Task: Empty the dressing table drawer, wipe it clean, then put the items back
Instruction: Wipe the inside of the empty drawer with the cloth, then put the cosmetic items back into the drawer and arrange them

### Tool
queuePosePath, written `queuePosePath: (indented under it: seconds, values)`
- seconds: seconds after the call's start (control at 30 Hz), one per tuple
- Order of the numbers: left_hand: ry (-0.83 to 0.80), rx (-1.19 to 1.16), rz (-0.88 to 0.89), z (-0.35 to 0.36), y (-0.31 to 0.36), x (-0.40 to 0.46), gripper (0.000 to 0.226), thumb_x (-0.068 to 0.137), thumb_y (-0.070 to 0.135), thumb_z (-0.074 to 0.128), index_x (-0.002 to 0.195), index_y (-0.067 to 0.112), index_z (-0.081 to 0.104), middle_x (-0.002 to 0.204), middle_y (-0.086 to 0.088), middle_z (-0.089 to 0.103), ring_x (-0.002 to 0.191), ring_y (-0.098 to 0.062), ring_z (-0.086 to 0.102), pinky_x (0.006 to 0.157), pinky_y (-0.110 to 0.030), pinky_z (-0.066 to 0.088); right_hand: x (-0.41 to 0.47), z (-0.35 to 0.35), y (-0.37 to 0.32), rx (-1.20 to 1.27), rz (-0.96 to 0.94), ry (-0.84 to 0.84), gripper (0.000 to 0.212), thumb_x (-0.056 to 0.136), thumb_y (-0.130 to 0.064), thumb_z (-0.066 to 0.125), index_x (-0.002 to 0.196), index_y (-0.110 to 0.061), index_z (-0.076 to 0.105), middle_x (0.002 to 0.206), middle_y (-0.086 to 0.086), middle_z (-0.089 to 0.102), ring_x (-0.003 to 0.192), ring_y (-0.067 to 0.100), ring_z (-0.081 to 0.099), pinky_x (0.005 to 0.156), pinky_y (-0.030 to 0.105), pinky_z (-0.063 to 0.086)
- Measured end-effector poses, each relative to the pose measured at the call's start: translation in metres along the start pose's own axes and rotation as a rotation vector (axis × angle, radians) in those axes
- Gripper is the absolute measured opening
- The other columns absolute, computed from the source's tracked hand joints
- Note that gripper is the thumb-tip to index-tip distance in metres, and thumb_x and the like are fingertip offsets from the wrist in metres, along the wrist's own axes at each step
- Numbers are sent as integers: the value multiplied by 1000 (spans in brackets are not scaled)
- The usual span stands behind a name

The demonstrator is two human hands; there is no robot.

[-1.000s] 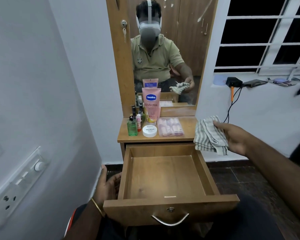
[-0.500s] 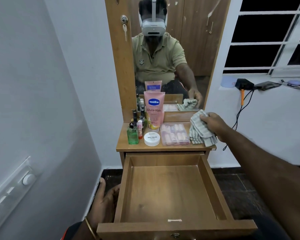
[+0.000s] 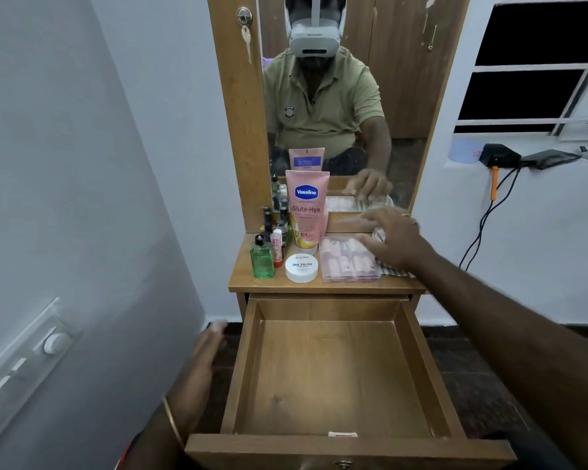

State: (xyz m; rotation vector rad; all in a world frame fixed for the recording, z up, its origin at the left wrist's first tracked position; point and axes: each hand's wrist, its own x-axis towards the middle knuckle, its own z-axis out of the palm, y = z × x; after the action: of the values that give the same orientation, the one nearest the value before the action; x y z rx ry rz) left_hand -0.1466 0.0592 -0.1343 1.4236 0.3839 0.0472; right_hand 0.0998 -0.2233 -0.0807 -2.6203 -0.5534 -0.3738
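- The dressing table (image 3: 248, 281) stands against the wall in front of you, its mirror (image 3: 398, 96) showing your reflection.
- The drawer (image 3: 333, 374) is pulled all the way out toward you, its wooden bottom bare.
- Your right hand (image 3: 392, 240) lies over the far right of the table top, fingers spread and fairly straight; it rests on the striped cloth (image 3: 392, 270), which lies on the table under your palm, with only its edges peeking out.
- Your left hand (image 3: 206, 361) hangs just beside the drawer's left wall, low near the floor, fingers relaxed and holding nothing; it is blurred, so you cannot tell whether it touches the wood.
- The pink Vaseline tube (image 3: 307, 212) stands upright at the back of the top, against the mirror.
- The clear plastic box (image 3: 348, 261) of small pink items lies just beside your right hand, touching your fingers.
- The white nail polish jar (image 3: 301, 267) sits in front of the tube, left of the box.
- The green bottle (image 3: 261, 257) stands at the left, with a cluster of small dark bottles (image 3: 268, 220) behind it.
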Motion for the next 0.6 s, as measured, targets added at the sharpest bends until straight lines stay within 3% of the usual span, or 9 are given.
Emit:
queuePosePath:
  seconds: [0.03, 0.1, 0.2, 0.27, 0.37, 0.5, 0.6]
  values:
    - [20, 83, 66, 1, 1, 5, 30, 96, 47, 41, 113, 31, 59, 99, 17, 69, 86, 8, 63, 73, -25, 42, 3, -3, -7, 85, 8, -182, 70, 83, -51, 71, 143, -27, 44, 151, 2, 41, 137, 25, 39, 108, 44, 32]
    - [83, 206, 143, 14, 14, 10, 33, 93, 46, 54, 122, 32, 59, 115, 17, 61, 102, 4, 58, 81, -25, 45, 10, -2, -19, 26, 22, -473, 107, 66, -64, 79, 153, -31, 24, 162, -2, 21, 147, 26, 24, 115, 48, 26]
    - [106, 242, 223, 41, 29, 25, 29, 89, 42, 64, 114, 27, 66, 115, 14, 64, 108, -2, 58, 83, -19, 46, 18, 2, -27, -93, 28, -643, 136, 51, -62, 89, 155, -31, 8, 165, -3, 8, 150, 27, 15, 117, 48, 24]
    - [58, 249, 197, 61, 38, 34, 26, 87, 42, 67, 105, 24, 69, 109, 10, 68, 103, -6, 62, 82, -19, 47, 22, 3, -32, -150, 13, -678, 140, 49, -56, 92, 156, -31, 5, 165, -2, 8, 151, 27, 13, 117, 47, 23]
    - [0, 208, 68, 83, 37, 44, 29, 84, 46, 70, 99, 21, 70, 103, 6, 70, 99, -16, 67, 85, -34, 52, 26, 7, -37, -186, 32, -699, 142, 46, -49, 95, 155, -35, 5, 165, -3, 10, 150, 28, 14, 118, 49, 26]
    - [-16, 173, 11, 99, 31, 44, 39, 84, 44, 71, 102, 9, 68, 95, 4, 71, 87, -19, 71, 68, -29, 48, 26, 3, -40, -187, 38, -681, 137, 46, -47, 95, 154, -32, 11, 163, -1, 18, 148, 28, 20, 115, 48, 29]
    - [-34, 142, -46, 101, 24, 44, 39, 80, 49, 73, 98, 15, 69, 99, 4, 73, 83, -15, 72, 63, -27, 47, 21, 1, -42, -197, 27, -680, 134, 50, -48, 93, 154, -29, 11, 163, 1, 18, 148, 30, 21, 114, 49, 31]
